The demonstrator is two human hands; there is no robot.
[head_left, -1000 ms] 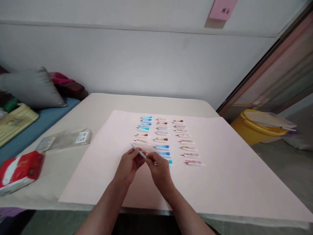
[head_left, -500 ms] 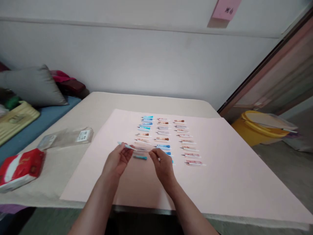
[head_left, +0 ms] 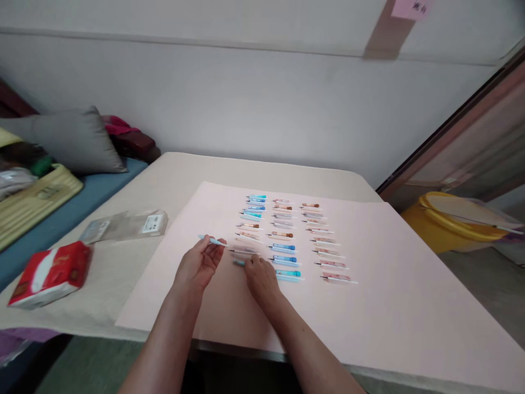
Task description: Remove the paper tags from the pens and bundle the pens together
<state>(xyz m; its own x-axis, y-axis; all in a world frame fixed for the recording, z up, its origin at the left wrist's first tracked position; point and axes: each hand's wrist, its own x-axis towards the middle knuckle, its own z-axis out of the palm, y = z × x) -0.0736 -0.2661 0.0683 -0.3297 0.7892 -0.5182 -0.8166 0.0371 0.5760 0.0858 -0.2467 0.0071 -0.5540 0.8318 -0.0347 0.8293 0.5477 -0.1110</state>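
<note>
My left hand [head_left: 202,264] pinches a slim pale-blue and white pen [head_left: 212,240] just above the pink sheet, its tapered end pointing right. Down on the sheet, my right hand [head_left: 263,280] has its curled fingers on the right end of a short teal pen barrel [head_left: 238,263]; the fingers hide that end. Just beyond these fingers lies a pale pinkish pen [head_left: 245,250]. To the right of the hand lie a turquoise pen [head_left: 288,273] and a blue pen [head_left: 285,259], each with a thin white stick alongside.
Pens in three columns lie on the pink sheet [head_left: 394,295], among them a brown-capped pen [head_left: 310,205]. At left on the table are a clear plastic bag [head_left: 129,225] and a red tissue pack [head_left: 51,273]. A yellow bucket [head_left: 445,224] stands beyond the right edge.
My right hand has come down onto the teal barrel, covering its right end. My left hand still holds the pale-blue pen. The view has shifted slightly left.
</note>
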